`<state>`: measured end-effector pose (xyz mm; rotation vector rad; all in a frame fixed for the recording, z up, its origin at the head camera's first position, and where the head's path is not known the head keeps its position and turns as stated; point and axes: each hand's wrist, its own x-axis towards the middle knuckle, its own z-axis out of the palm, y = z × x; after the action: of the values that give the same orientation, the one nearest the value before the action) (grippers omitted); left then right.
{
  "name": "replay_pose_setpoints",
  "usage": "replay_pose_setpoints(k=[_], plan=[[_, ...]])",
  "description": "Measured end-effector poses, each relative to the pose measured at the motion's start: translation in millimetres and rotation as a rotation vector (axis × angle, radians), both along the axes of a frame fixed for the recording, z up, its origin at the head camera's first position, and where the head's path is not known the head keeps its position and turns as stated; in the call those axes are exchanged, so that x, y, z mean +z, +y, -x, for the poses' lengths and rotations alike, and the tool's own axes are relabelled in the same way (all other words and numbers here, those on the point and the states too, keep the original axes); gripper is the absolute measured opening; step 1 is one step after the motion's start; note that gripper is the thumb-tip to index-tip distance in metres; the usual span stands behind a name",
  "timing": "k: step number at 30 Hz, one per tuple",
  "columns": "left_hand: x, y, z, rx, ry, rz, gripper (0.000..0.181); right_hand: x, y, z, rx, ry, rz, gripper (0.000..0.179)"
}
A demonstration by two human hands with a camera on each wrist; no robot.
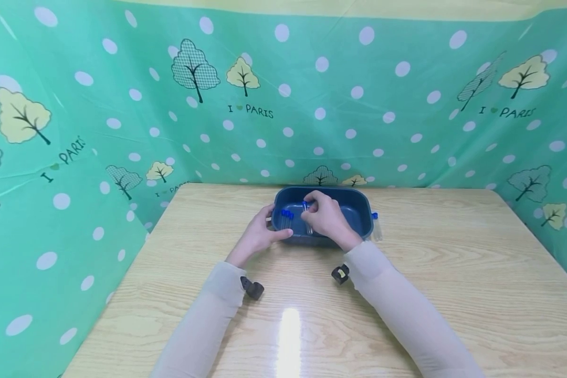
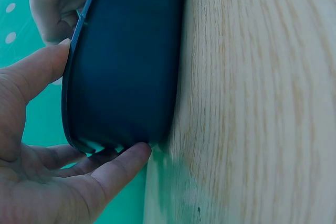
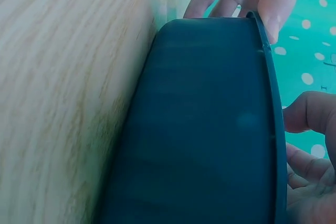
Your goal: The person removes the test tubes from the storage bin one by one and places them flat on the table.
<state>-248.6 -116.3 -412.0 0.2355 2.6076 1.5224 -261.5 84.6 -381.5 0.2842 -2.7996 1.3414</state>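
A: Where's our tube, and how are we holding it?
B: Our right hand (image 1: 327,214) pinches the clear tube (image 1: 309,227) near its blue cap (image 1: 305,203), inside the dark blue tub (image 1: 354,215), left of its middle. The tub stands near the far edge of our worktop (image 1: 217,220).
A: How should it handle?
B: Light and stiff, we judge; slippery, and fragile if it's glass. We'd favour the cap end.
A: Our left hand (image 1: 260,231)?
B: It grips the tub's near left corner, thumb and fingers spread wide.
A: What else is around us?
B: Capped tubes (image 1: 287,214) at the tub's left end, loose tubes (image 1: 377,231) just beyond its right end. Its raised walls could hamper our fingers.
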Motion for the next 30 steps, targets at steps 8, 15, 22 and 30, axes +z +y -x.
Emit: replay_pose_setpoints(k=[8,15,22,30], plan=[[0.3,0.7,0.0,0.008,-0.002,-0.003,0.092,0.5,8,-1.1,-0.019,-0.002,0.037,0.043],[0.3,1.3,0.0,0.014,-0.012,-0.001,0.093,2.9,12,-1.9,-0.027,-0.012,0.049,0.043],[1.3,1.7,-1.3,0.022,-0.015,0.0,0.093,2.6,16,-5.5,-0.042,-0.016,0.048,0.043],[1.0,1.8,-0.6,0.018,-0.011,-0.022,0.092,0.9,24,-6.3,-0.064,-0.009,0.037,0.043]])
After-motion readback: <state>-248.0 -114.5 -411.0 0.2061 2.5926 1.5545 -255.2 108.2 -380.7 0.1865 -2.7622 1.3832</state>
